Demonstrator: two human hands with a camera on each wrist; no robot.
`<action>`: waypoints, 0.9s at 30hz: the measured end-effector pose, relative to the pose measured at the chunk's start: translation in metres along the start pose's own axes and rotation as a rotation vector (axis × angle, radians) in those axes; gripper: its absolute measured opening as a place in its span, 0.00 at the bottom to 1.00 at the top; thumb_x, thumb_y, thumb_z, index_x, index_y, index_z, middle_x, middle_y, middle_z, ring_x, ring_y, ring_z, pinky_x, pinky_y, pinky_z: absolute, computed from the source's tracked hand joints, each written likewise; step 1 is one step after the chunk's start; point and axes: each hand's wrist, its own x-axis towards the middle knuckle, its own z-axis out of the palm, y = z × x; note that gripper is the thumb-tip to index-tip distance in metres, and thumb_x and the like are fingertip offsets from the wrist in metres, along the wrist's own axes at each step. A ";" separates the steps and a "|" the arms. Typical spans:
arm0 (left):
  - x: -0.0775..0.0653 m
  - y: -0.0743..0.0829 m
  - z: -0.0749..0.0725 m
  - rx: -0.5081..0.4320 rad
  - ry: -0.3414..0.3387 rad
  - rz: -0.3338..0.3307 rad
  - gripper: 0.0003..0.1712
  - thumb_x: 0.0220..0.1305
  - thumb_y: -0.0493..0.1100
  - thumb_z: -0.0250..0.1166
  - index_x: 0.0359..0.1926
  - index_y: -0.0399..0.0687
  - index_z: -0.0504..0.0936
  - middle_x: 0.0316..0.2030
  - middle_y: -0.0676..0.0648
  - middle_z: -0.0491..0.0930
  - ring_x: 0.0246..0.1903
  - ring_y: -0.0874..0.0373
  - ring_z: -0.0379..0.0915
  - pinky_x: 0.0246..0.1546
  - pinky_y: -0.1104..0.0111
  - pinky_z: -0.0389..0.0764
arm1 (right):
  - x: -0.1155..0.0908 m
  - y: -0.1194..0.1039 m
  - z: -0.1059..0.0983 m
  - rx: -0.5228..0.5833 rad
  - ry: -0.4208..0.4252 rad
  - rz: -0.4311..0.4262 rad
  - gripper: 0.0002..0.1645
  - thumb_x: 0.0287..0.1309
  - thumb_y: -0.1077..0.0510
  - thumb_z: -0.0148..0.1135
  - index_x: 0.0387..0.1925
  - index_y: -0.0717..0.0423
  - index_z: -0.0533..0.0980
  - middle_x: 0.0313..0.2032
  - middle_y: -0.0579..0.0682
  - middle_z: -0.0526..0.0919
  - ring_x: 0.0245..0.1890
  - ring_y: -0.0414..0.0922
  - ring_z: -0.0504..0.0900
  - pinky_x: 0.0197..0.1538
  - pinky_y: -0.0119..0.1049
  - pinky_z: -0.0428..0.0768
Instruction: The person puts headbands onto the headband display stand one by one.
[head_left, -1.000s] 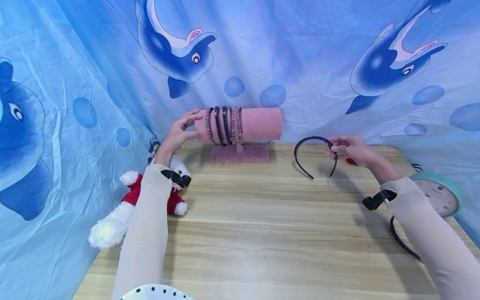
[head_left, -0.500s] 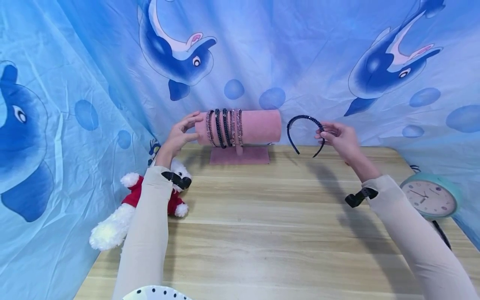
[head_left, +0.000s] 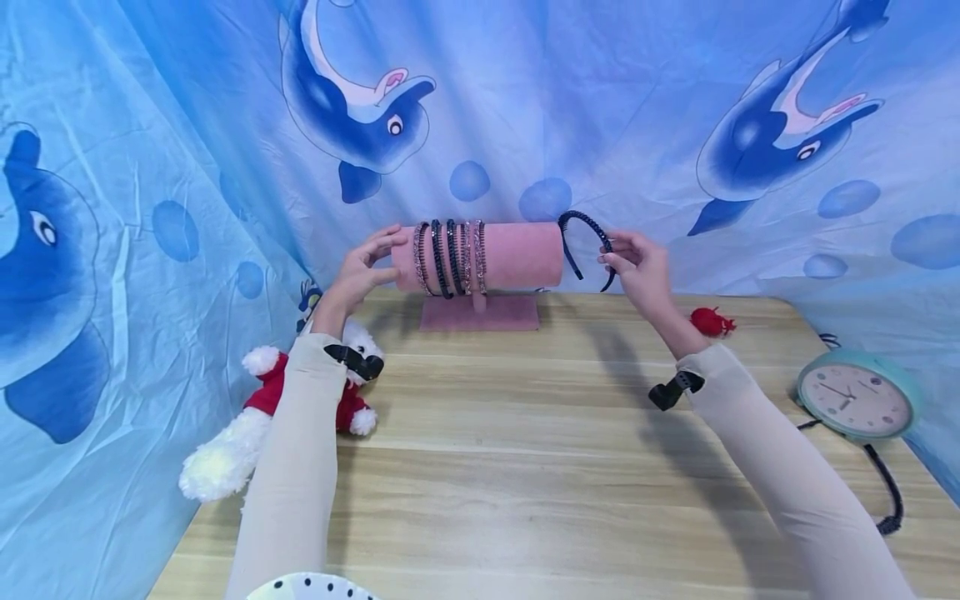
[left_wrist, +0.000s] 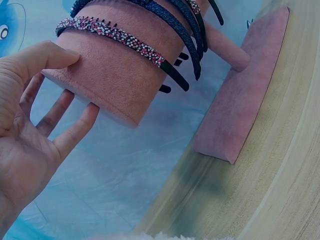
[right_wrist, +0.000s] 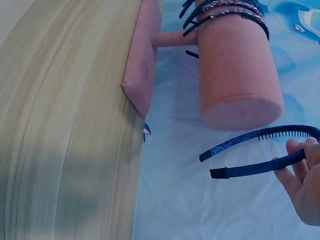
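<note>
A pink padded headband stand [head_left: 521, 254] with a cylinder on a flat base stands at the back of the table. Several glittery headbands [head_left: 452, 258], some dark and some pinkish, hang round its left half. My left hand [head_left: 360, 271] grips the cylinder's left end, thumb on the near side and fingers round the rim [left_wrist: 95, 107]. In my right hand [head_left: 637, 267] a dark blue toothed headband [head_left: 588, 221] is pinched by one arm. Its open ends point down, just off the cylinder's right end. The right wrist view has the headband [right_wrist: 250, 171] close by that end face.
A white plush toy in a red top [head_left: 273, 392] lies at the left beneath my forearm. On the right are a mint-green clock [head_left: 858, 396], a small red object [head_left: 711, 322] and another dark headband [head_left: 888, 492]. A blue dolphin-print curtain [head_left: 622, 100] hangs behind the table [head_left: 480, 467].
My right hand has carried the dark headband up and left from over the table to the stand's right end. My left hand has kept its hold on the left end.
</note>
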 end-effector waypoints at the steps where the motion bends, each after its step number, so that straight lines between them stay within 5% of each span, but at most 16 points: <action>1: 0.000 0.000 0.000 0.001 0.000 0.000 0.35 0.59 0.25 0.66 0.69 0.39 0.73 0.78 0.55 0.59 0.73 0.51 0.61 0.54 0.77 0.78 | 0.001 0.001 0.003 -0.005 0.005 -0.013 0.20 0.65 0.73 0.60 0.58 0.71 0.77 0.46 0.74 0.84 0.35 0.26 0.83 0.43 0.17 0.82; 18: 0.000 0.000 0.000 0.003 0.002 0.004 0.35 0.58 0.26 0.67 0.68 0.39 0.74 0.77 0.56 0.60 0.72 0.51 0.62 0.54 0.77 0.78 | -0.004 0.004 0.052 -0.019 -0.004 -0.055 0.20 0.61 0.73 0.64 0.55 0.70 0.79 0.47 0.70 0.83 0.44 0.52 0.85 0.40 0.15 0.78; 23: 0.000 -0.002 0.000 0.011 0.000 0.005 0.34 0.60 0.26 0.67 0.68 0.40 0.74 0.78 0.56 0.59 0.73 0.51 0.61 0.54 0.77 0.78 | -0.017 -0.015 0.059 -0.054 -0.012 -0.121 0.20 0.58 0.75 0.66 0.53 0.76 0.77 0.49 0.73 0.81 0.48 0.65 0.83 0.40 0.14 0.78; 27: 0.001 -0.003 -0.001 0.015 -0.002 0.003 0.35 0.59 0.26 0.67 0.68 0.41 0.74 0.78 0.57 0.59 0.73 0.51 0.60 0.57 0.75 0.78 | -0.023 -0.024 0.060 -0.057 -0.018 -0.124 0.19 0.57 0.75 0.68 0.51 0.77 0.78 0.50 0.73 0.80 0.48 0.66 0.82 0.41 0.16 0.80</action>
